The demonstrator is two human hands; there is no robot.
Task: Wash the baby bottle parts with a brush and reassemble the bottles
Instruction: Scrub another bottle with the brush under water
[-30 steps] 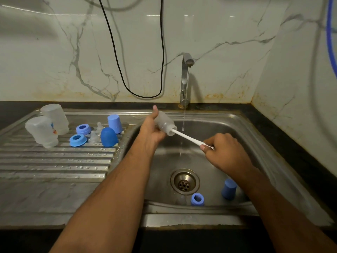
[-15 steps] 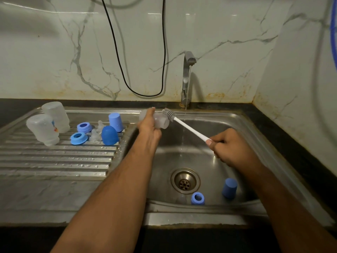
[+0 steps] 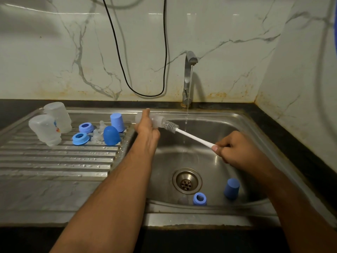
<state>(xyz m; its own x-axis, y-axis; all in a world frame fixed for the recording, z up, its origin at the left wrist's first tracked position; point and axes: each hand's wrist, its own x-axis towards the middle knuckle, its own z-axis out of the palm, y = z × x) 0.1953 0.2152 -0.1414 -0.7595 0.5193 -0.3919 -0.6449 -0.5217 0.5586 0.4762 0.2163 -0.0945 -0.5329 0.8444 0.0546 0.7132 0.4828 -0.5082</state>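
Bristles of white long-handled bottle brush (image 3: 184,133) now drawn out of clear plastic bottle (image 3: 157,121), left hand (image 3: 147,129) grip around bottle, right hand (image 3: 235,148) grip clenched on brush handle, steel sink (image 3: 242,128) holding blue cap (image 3: 231,188) and blue ring (image 3: 199,199)

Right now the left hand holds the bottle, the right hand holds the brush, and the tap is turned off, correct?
Not quite. The tap is running: the head view shows a thin stream falling into the sink. The left hand does hold the bottle, the right hand the brush.

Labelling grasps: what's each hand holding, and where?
Left hand grips the clear plastic bottle around its body. Right hand pinches the white bottle brush at its handle end.
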